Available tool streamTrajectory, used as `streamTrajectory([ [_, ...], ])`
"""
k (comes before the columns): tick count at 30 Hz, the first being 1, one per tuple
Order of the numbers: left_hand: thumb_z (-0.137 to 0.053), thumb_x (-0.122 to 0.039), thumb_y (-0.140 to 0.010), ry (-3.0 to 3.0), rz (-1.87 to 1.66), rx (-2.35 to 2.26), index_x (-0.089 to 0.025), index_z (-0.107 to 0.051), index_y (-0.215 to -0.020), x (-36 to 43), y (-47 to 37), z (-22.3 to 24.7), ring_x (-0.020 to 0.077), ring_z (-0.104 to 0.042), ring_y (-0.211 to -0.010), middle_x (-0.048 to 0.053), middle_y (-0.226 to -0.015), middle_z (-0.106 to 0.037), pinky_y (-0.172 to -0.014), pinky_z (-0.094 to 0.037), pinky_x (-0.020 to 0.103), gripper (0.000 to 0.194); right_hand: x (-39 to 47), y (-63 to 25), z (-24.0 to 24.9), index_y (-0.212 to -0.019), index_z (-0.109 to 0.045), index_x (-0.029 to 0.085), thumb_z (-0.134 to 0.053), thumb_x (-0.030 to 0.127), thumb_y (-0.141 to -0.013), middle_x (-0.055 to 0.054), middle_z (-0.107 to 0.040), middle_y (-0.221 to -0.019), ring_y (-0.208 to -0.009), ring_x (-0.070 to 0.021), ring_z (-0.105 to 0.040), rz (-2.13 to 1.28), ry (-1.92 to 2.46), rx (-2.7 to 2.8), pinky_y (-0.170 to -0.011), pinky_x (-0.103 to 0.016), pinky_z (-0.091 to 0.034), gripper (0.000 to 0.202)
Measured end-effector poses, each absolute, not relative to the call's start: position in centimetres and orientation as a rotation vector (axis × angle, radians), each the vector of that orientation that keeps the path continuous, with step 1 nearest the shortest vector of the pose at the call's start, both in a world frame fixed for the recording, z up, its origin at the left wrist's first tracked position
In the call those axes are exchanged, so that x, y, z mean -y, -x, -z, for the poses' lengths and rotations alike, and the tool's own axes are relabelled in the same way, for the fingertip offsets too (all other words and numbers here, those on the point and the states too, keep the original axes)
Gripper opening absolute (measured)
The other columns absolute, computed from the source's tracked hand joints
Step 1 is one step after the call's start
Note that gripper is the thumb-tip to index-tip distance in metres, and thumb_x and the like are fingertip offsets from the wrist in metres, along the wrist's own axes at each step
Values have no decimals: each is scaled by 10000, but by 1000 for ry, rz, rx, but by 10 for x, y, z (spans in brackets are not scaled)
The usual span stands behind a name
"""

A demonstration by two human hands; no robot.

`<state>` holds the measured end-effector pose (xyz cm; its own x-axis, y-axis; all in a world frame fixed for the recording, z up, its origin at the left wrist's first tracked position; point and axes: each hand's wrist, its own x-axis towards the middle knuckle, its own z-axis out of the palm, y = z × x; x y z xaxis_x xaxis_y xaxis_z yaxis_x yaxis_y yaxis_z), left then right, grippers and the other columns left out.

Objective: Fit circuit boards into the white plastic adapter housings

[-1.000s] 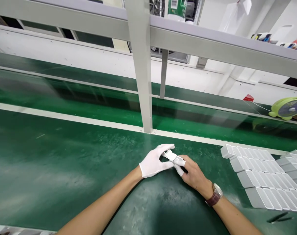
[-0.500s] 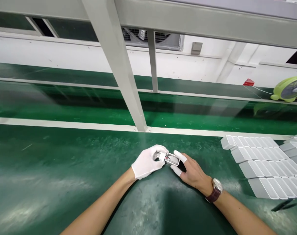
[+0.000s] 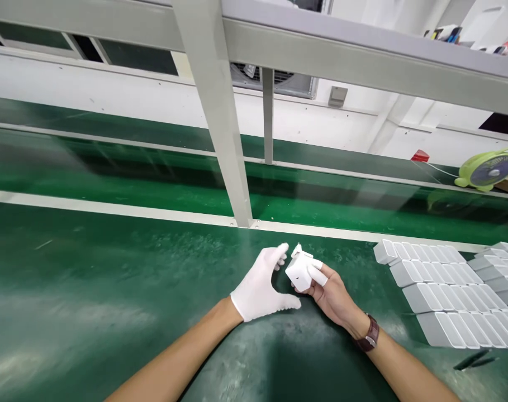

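Note:
My left hand [image 3: 264, 287], in a white glove, is open with thumb and fingers spread just left of a small white housing [image 3: 299, 273]. Nothing lies between its fingers. The housing is in my right hand [image 3: 327, 287], whose white-covered fingertips are closed on it. A small white piece [image 3: 298, 250] sticks out at the housing's upper end. One flat face with a small dark slot is turned toward me. Both hands are above the green table [image 3: 153, 290].
Rows of white rectangular cases [image 3: 442, 293] stand at the right, with two dark thin items [image 3: 474, 360] in front. A grey metal post [image 3: 224, 139] rises from the table's back edge. Beyond are a green fan [image 3: 490, 169] and a red object [image 3: 420, 156].
My left hand has let go of the piece and opened. My right hand has turned the housing, so its closed outside shows instead of the open inside. The view has shifted slightly.

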<state>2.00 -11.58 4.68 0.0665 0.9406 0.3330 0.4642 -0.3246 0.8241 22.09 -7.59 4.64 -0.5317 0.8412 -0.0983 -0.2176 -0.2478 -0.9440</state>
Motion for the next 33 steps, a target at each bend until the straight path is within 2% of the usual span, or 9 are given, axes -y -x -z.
streamTrajectory([
  [3,-853,-286,-668,-1972,-1187,-1368,-297,-444,-1430,120,-24,-51,268,-571,-1121,90,-1216,-547,-978,-529,479,865,80,-219,-51,-1167,-669,190,-665,438,-918,-83,-743,-997,-845,-230,-723,-2016,805,1084,-773,-397,-614,351],
  [5,-835,-317,-701,-2005,-1178,-1370,-287,-504,-1390,120,-26,-54,276,-573,-1124,95,-1181,-571,-979,-530,479,766,82,-218,-52,-1125,-683,182,-675,411,-912,-79,-744,-979,-824,-221,-722,-2038,808,1037,-743,-365,-610,313],
  [10,-836,-353,-703,-2015,-1185,-1376,-279,-563,-1330,121,-26,-59,273,-572,-1119,94,-1166,-590,-971,-535,460,688,81,-216,-50,-1111,-687,177,-668,393,-916,-74,-747,-972,-794,-213,-720,-2038,824,1025,-725,-355,-609,292],
  [18,-836,-333,-703,-1991,-1196,-1342,-284,-561,-1325,120,-25,-56,268,-564,-1138,81,-1188,-608,-998,-508,451,682,82,-216,-51,-1108,-700,174,-675,425,-913,-91,-752,-1008,-836,-225,-725,-2004,853,1047,-784,-382,-613,319],
  [22,-881,-391,-620,-1892,-1102,-1387,-244,-587,-1297,112,-23,-56,271,-580,-1079,89,-1189,-613,-954,-514,436,753,74,-222,-47,-1161,-695,226,-704,428,-890,-88,-734,-1129,-988,-254,-709,-1606,892,1388,-866,-401,-606,338],
  [25,-844,-478,-656,-1849,-990,-1446,-238,-673,-1196,105,-20,-60,250,-598,-989,63,-1058,-651,-886,-510,385,615,65,-231,-39,-1204,-691,248,-689,342,-898,-94,-675,-1264,-1120,-260,-668,-1036,818,1827,-935,-369,-584,319],
  [29,-777,-494,-747,-1871,-918,-1310,-268,-709,-1163,99,-16,-64,178,-619,-839,8,-930,-674,-760,-478,280,479,60,-243,-26,-1291,-641,293,-646,220,-909,-67,-659,-1280,-1134,-240,-670,-490,611,2129,-1017,-337,-546,389],
  [31,-801,-503,-720,-1786,-892,-1260,-222,-724,-1075,97,-14,-61,163,-626,-820,0,-891,-671,-723,-464,246,460,58,-249,-19,-1329,-614,301,-618,228,-921,-70,-635,-1328,-1137,-255,-677,-394,548,2194,-981,-317,-575,414],
  [33,-853,-510,-648,-1723,-823,-1270,-206,-724,-1027,95,-11,-56,148,-612,-774,-20,-820,-648,-688,-447,228,503,55,-254,-10,-1376,-577,302,-575,245,-943,-77,-620,-1362,-1139,-265,-681,-403,527,2268,-873,-267,-625,437],
])
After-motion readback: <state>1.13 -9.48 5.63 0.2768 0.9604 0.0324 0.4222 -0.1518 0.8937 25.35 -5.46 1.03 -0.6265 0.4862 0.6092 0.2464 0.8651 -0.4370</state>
